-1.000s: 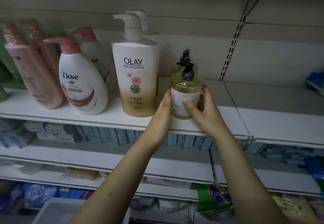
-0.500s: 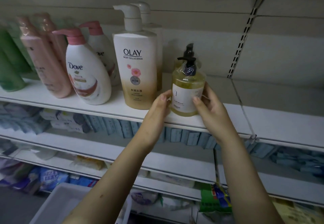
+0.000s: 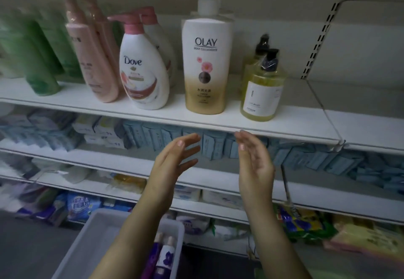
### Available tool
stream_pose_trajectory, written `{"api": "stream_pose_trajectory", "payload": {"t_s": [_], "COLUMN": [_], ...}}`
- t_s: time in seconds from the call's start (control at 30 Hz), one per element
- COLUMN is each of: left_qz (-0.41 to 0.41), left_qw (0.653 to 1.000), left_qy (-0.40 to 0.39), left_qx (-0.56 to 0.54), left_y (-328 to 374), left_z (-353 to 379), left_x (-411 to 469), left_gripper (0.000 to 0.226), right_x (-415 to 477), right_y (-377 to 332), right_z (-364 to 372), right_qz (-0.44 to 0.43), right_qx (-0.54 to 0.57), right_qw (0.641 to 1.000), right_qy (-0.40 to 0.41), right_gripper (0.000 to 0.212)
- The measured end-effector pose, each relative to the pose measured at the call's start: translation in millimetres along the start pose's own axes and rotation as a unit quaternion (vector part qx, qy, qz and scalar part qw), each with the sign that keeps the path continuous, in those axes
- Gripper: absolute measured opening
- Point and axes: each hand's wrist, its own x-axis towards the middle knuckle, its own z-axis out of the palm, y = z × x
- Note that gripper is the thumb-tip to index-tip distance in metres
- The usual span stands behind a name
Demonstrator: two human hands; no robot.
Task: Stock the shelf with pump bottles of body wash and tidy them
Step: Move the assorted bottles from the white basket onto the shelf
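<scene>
Both hands are off the product. The left hand (image 3: 175,158) hangs in mid-air with its fingers straight and fanned apart, palm turned inward, holding nothing. The right hand (image 3: 254,162) faces it, fingers straight and close together, also holding nothing. A clear gap lies between the two palms. The right fingertips come up level with the front lip of the top shelf (image 3: 109,107); I cannot tell whether they touch it.

At one o'clock from the right hand, the amber pump bottle (image 3: 262,95) stands upright near the shelf's front edge. It has a white label, a black pump and clear wrap round its neck. A second amber bottle (image 3: 258,54) sits close behind it at eleven o'clock, mostly hidden.

At nine o'clock of the amber pair, just beside it with a small gap, stands the tall white-and-gold Olay bottle (image 3: 206,66), label forward. Further along at nine o'clock is the white Dove bottle (image 3: 143,75) with its pink pump, another like it behind. Then come the pink bottles (image 3: 91,60) and the green bottles (image 3: 37,60), both blurred.

At three o'clock of the amber bottle the shelf board is bare up to the slotted upright (image 3: 321,38).

Behind the hands, blue boxes (image 3: 214,147) line the shelf below. At six o'clock a white bin (image 3: 91,235) holds purple-labelled bottles (image 3: 164,257) lying against its right wall.
</scene>
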Motion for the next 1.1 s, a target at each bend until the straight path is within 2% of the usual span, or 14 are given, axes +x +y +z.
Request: {"api": "stream_pose_trajectory", "payload": {"t_s": [0.3,0.5,0.67,0.87,1.0,1.07,1.1], "left_qz": [-0.096,-0.204,-0.297,-0.39,-0.443,-0.462,-0.472], "left_qw": [0.995,0.978,0.954,0.915,0.886,0.874,0.868], "left_qy": [0.008,0.032,0.033,0.085,0.107,0.108,0.105], "left_qx": [-0.004,-0.005,0.018,0.062,0.088,0.106,0.115], "left_y": [-15,-54,-86,-157,-215,-243,-255], "left_z": [-137,-216,-253,-286,-301,-305,-306], "left_x": [-51,-96,-123,-142,-152,-152,-151], "left_gripper": [0.042,0.033,0.029,0.02,0.014,0.019,0.029], "right_x": [-100,-177,-226,-255,-273,-279,-281], "right_y": [34,78,109,175,229,254,265], "right_z": [80,112,124,134,139,141,144], "right_qz": [0.161,0.274,0.365,0.478,0.531,0.542,0.544], "right_qx": [-0.009,-0.031,-0.058,-0.108,-0.12,-0.138,-0.15], "right_qw": [0.987,0.961,0.929,0.871,0.838,0.828,0.824], "right_qy": [0.001,0.013,0.022,0.004,-0.028,-0.038,-0.048], "right_gripper": [0.018,0.015,0.015,0.01,0.028,0.02,0.015]}}
